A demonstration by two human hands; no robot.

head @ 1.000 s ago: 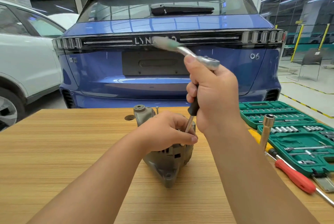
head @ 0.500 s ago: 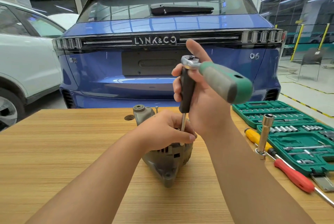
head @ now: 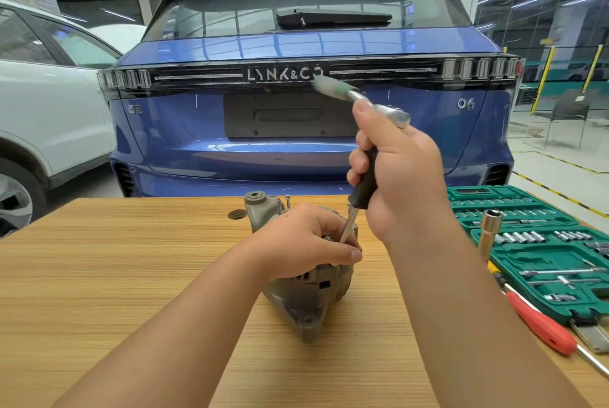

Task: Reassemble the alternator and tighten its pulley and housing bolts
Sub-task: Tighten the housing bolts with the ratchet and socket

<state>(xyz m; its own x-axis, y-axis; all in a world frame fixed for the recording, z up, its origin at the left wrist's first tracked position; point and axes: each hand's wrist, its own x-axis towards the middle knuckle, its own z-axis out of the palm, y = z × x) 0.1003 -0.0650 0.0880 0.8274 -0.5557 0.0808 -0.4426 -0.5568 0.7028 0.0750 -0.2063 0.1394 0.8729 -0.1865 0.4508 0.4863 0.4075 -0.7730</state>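
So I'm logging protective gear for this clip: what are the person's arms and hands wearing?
Nothing that shows. The left hand and right hand are both bare, without gloves, and no ring, watch or wristband is visible. Both forearms are bare right down to the bottom edge of the head view, so no sleeve shows; any sleeve would lie out of frame.

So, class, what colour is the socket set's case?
Green case, clearest in the head view.

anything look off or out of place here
Nothing damaged or spilled. One oddity: a long socket stands upright on the table beside the case, easy to knock over. The left hand steadies the alternator while the right hand works the ratchet.
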